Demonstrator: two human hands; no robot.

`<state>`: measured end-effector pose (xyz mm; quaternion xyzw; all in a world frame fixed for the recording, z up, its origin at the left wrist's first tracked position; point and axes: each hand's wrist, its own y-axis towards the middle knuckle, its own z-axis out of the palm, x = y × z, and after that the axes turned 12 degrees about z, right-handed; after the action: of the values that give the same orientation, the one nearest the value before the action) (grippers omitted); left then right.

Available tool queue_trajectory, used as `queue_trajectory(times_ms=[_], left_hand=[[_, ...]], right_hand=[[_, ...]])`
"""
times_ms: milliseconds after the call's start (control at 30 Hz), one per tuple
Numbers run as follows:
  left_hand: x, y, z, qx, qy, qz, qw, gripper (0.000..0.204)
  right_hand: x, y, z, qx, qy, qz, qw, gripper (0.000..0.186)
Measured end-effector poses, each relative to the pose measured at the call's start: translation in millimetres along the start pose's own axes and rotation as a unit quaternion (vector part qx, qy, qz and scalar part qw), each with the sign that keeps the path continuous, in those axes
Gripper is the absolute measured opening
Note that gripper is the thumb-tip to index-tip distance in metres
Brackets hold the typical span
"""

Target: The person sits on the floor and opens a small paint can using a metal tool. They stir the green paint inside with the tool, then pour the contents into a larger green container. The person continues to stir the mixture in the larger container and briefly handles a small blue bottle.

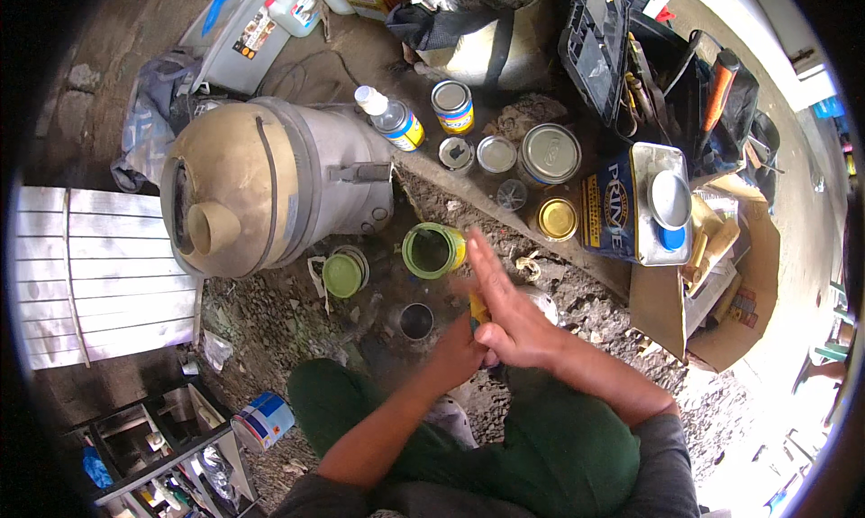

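— What sits under the hands?

— A small yellow-handled thing [478, 313], mostly covered. The right hand [509, 315] lies flat over it and the left hand [458, 351] closes around its lower part, so its kind cannot be told.

— And the open green can [431, 249]?

— Its inside is dark; the contents do not show. The same goes for the small dark cup [415, 321] on the gravel.

— Anything cut off?

— The white slatted panel [99, 275] runs out at the left rim, and the shelf unit [167, 450] at the lower left is cropped, its items too small to name. The tools in the black case [685, 86] overlap each other. Far right, the ground blurs into glare.
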<state>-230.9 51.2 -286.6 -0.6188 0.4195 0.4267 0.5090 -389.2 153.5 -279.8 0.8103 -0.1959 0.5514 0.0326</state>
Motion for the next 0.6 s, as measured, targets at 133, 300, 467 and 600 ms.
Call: queue_trajectory(times_ms=[133,300,467,600], left_hand=[[-2,-2,-10,-0.121,-0.275,-0.054,0.952,0.083],[17,9,-23,-0.176,-0.482,-0.046,0.857,0.109],[34,12,6,-0.189,-0.533,-0.059,0.822,0.101],[14,45,46,-0.242,-0.411,-0.020,0.879,0.088]], right_hand=[[-30,-4,-2,-0.054,0.113,0.127,0.984,0.088],[-22,-9,6,0.059,0.371,0.192,0.907,0.048],[-31,-14,-13,-0.135,0.368,0.198,0.898,0.028],[-7,-7,-9,-0.184,0.277,0.147,0.931,0.031]])
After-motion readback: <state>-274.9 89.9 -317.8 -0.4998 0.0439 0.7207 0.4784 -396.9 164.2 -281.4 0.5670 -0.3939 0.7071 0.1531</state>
